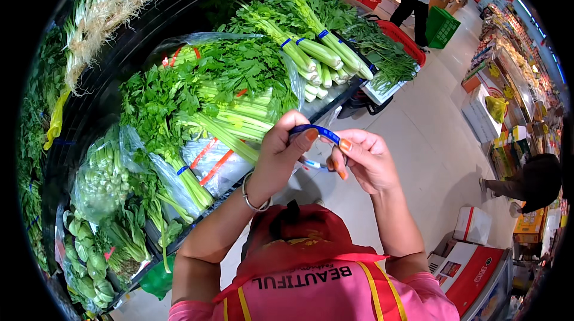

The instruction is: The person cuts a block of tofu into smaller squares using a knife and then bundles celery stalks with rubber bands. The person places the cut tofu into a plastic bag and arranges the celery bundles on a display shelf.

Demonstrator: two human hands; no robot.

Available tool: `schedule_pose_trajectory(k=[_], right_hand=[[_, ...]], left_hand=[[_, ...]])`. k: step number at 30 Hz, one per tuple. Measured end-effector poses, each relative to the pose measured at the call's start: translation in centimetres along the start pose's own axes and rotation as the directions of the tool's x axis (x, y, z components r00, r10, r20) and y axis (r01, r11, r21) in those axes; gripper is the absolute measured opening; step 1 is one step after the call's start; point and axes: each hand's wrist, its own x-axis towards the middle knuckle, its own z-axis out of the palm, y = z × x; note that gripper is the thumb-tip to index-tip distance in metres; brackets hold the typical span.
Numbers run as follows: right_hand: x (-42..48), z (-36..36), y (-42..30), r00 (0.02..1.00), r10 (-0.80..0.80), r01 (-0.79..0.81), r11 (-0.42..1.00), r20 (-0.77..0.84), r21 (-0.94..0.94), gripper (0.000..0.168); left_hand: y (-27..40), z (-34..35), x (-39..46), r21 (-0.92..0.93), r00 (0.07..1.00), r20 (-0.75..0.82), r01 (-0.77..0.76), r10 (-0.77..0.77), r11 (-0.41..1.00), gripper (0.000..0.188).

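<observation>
My left hand (283,153) pinches a narrow blue tape (326,133) between thumb and fingers. On its other side my right hand (372,158) grips the same tape, which curves into a ring that looks like a small roll. Part of the ring is hidden by my fingers. Both hands are raised in front of my chest, above the front edge of a vegetable display. Just beyond my left hand lies leafy celery (242,112) on clear plastic with red strips. Further out, celery bunches (320,52) bound with blue tape are stacked, cut ends towards the aisle.
One blue-banded celery bunch (193,182) lies at the shelf front, near bagged greens (101,177) and round green vegetables (87,262). Scallions (105,20) hang over the upper shelf. A red basket (406,38) stands past the display. Two people are in the aisle.
</observation>
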Motion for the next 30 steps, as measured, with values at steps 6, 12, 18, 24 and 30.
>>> schedule_pose_trajectory(k=[6, 12, 18, 24, 30], right_hand=[[-0.4, 1.6, 0.8, 0.998, -0.006, 0.001, 0.997, 0.065, 0.081, 0.041], [-0.8, 3.0, 1.1, 0.994, -0.070, 0.084, 0.980, 0.080, -0.178, 0.036], [-0.7, 5.1, 2.3, 0.910, -0.409, 0.235, 0.651, -0.072, -0.722, 0.025], [-0.1, 5.5, 3.0, 0.824, -0.562, 0.332, 0.375, 0.073, -0.866, 0.024], [0.2, 5.7, 3.2, 0.779, -0.602, 0.403, 0.267, 0.175, -0.875, 0.024]], left_hand=[[0.0, 0.3, -0.7, -0.382, 0.985, -0.069, -0.170, 0.155, 0.908, 0.016], [0.1, -2.2, 0.0, 0.326, 0.890, -0.061, -0.410, 0.452, 0.852, 0.020], [3.0, -2.1, -0.9, 0.563, 0.882, 0.089, -0.427, 0.462, 0.708, 0.023], [3.1, -2.9, -1.2, 0.517, 0.878, 0.066, -0.436, 0.473, 0.737, 0.018], [3.1, -3.2, -1.7, 0.561, 0.854, 0.054, -0.454, 0.517, 0.692, 0.017]])
